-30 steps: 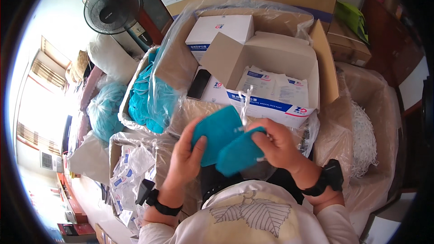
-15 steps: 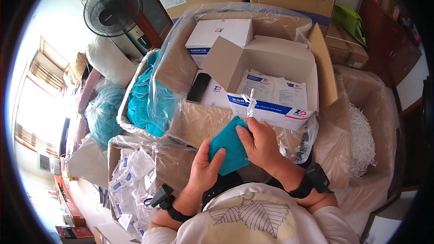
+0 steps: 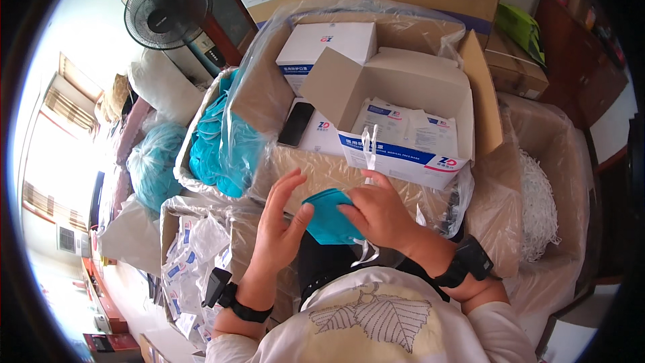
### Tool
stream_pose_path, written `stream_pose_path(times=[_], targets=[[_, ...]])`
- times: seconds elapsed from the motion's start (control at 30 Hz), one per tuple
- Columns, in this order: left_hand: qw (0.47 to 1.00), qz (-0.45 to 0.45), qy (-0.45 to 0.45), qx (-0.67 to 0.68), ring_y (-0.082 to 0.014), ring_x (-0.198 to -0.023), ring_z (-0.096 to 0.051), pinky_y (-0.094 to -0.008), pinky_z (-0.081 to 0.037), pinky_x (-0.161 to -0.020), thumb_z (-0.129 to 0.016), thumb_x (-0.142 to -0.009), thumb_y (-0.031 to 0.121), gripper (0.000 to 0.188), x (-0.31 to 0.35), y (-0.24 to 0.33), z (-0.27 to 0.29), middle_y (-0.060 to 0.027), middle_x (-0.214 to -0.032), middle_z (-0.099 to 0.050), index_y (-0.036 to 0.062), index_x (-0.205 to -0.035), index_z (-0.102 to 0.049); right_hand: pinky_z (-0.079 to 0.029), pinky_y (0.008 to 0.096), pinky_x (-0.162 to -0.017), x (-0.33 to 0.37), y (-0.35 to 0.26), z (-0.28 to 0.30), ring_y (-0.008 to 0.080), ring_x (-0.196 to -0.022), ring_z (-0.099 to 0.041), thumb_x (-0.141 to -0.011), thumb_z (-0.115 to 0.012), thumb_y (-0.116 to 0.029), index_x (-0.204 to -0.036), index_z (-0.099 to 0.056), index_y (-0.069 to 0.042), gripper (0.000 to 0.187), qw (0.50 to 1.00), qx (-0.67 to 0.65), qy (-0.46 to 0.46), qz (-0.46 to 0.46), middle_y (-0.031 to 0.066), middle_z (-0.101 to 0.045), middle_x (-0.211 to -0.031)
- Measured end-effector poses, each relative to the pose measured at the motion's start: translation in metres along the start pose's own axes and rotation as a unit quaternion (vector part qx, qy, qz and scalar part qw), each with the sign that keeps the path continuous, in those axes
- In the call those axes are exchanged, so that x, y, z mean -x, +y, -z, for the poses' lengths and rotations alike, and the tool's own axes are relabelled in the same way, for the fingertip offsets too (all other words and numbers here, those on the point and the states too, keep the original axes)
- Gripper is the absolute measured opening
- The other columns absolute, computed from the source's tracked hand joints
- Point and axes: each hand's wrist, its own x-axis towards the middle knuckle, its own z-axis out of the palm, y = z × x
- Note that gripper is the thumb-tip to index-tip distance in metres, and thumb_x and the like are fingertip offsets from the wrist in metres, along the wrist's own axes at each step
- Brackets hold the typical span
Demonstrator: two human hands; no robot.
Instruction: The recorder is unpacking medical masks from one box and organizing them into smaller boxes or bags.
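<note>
A folded teal face mask is pinched in my right hand, with the thumb on its near face. One white strap loop sticks up above that hand, in front of the white carton, and another white strap dangles below the mask. My left hand is open, its fingers stretched upward and its thumb beside the mask's left edge. Beyond the hands stands an open white carton with flat white packets inside. It sits in a big plastic-lined cardboard box.
A black phone lies on a white carton. On the left are a box of teal masks and a box of wrapped packets. White straps fill a lined box on the right. A black fan stands at the back left.
My left hand has let go of the mask and opened, moving left. In my right hand the mask has turned and come lower, and a strap now hangs below it.
</note>
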Motion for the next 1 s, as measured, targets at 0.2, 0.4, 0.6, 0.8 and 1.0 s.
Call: stream_pose_path(times=[0.2, 0.4, 0.6, 0.8, 1.0], targets=[[0.987, 0.006, -0.029, -0.157, -0.0334, -0.067, -0.059, -0.0381, -0.046, -0.057, -0.047, -0.089, 0.028, 0.025, -0.018, 0.005, -0.023, -0.0158, -0.073, -0.059, 0.0066, -0.088, -0.060, -0.039, 0.0419, -0.083, 0.003, -0.013, -0.021, 0.0293, -0.069, -0.056, -0.081, -0.057, -0.019, -0.080, -0.050, -0.003, 0.018, 0.999, -0.031, 0.030, -0.001, 0.0126, -0.057, -0.069], [0.981, 0.023, -0.012, -0.193, -0.0317, -0.054, -0.054, -0.0364, -0.041, -0.049, -0.053, -0.087, 0.027, 0.029, -0.024, -0.006, -0.008, -0.0166, -0.059, -0.051, 0.0033, -0.071, -0.055, -0.041, 0.0433, -0.072, 0.002, -0.001, -0.005, 0.0363, -0.072, -0.055, -0.082, -0.056, -0.020, -0.087, -0.051, -0.003, 0.018, 0.983, -0.164, -0.076, 0.025, 0.0157, -0.058, -0.075], [0.975, -0.028, 0.111, -0.189, -0.0122, -0.049, -0.037, -0.0289, -0.033, -0.045, -0.052, -0.089, 0.024, 0.032, -0.045, 0.010, 0.037, -0.0080, -0.053, -0.042, 0.0004, -0.067, -0.049, -0.044, 0.0424, -0.064, -0.018, 0.007, 0.029, 0.0373, -0.078, -0.056, -0.088, -0.048, -0.020, -0.092, -0.052, -0.005, 0.016, 0.990, -0.055, -0.132, -0.006, 0.0190, -0.058, -0.080], [0.962, -0.051, 0.212, -0.167, -0.0030, -0.054, -0.034, -0.0206, -0.028, -0.047, -0.049, -0.091, 0.028, 0.034, -0.054, 0.021, 0.079, 0.0067, -0.056, -0.040, 0.0025, -0.071, -0.055, -0.044, 0.0313, -0.059, -0.028, 0.019, 0.053, 0.0232, -0.062, -0.055, -0.091, -0.047, -0.021, -0.089, -0.055, -0.003, 0.020, 0.951, -0.213, -0.201, -0.100, 0.0109, -0.056, -0.071], [0.969, -0.017, 0.186, -0.161, -0.0013, -0.054, -0.035, -0.0187, -0.028, -0.047, -0.049, -0.091, 0.029, 0.035, -0.055, 0.007, 0.096, 0.0055, -0.057, -0.043, 0.0033, -0.069, -0.057, -0.037, 0.0188, -0.052, -0.017, 0.031, 0.066, 0.0058, -0.056, -0.045, -0.093, -0.045, -0.026, -0.092, -0.059, 0.000, 0.030, 0.839, -0.364, -0.311, -0.260, -0.0002, -0.050, -0.064]])
